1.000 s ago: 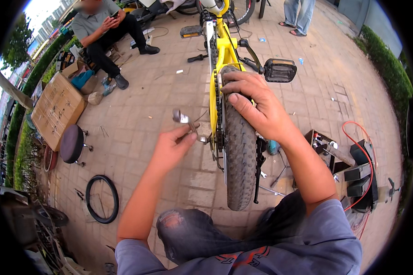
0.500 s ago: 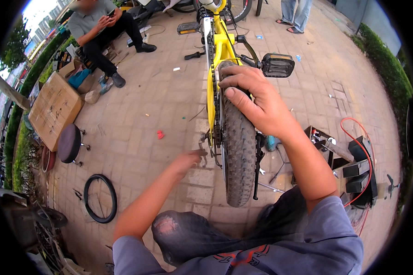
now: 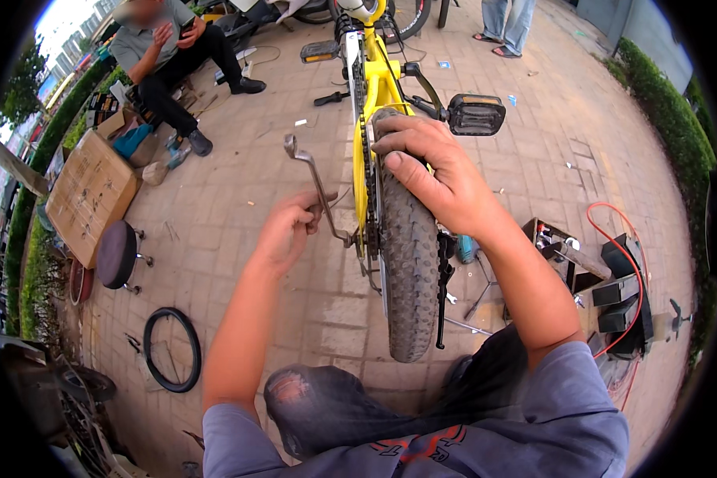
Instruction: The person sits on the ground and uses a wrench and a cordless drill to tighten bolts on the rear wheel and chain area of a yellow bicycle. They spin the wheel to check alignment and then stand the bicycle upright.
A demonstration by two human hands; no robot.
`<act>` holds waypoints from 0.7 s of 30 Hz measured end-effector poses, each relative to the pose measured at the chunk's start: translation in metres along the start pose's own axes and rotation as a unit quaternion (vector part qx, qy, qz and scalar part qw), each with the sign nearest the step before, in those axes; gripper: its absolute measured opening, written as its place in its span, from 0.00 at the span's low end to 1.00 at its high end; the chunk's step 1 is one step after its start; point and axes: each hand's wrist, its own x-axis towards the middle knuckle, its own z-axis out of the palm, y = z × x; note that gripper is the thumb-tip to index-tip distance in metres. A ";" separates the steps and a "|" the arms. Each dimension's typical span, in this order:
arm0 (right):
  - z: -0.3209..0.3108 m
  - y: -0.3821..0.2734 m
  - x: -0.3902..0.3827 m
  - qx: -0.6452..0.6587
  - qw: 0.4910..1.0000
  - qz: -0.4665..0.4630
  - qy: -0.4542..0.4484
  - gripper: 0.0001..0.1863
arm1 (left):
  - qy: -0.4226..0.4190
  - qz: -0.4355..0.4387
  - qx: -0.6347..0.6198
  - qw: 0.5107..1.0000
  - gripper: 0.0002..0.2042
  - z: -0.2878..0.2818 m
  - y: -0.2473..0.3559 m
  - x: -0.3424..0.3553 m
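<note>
A yellow bicycle frame stands ahead of me, its rear end toward me. My right hand lies over the top of its knobby rear tyre, fingers curled across the tread. On the wheel's left, a bent metal wrench slants up and leftward from the axle area, its free ring end uppermost. My left hand is at the wrench's shaft with fingers bent around it, one fingertip showing past it. The chain runs along the frame's left side. Exactly how the wrench meets the axle is too small to tell.
A toolbox with tools and a red hose lie at the right. Leftward are a round stool, a loose tyre and a cardboard box. One person sits at the far left; another person's legs stand far right.
My left hand has moved up and left from beside the axle. The wrench now points upward. My right hand stays on the tyre. The seated person has raised a hand.
</note>
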 end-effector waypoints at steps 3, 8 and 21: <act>0.001 -0.001 0.001 0.003 1.000 0.001 -0.007 0.14 | -0.004 -0.030 -0.036 0.999 0.27 -0.005 -0.006 -0.035; 0.000 -0.003 0.000 -0.013 1.000 -0.003 -0.004 0.14 | -0.043 -0.143 0.034 0.988 0.24 -0.003 -0.022 -0.060; 0.000 -0.002 0.001 -0.009 1.000 0.003 -0.005 0.14 | 0.064 -0.279 0.016 0.958 0.21 -0.029 -0.097 0.035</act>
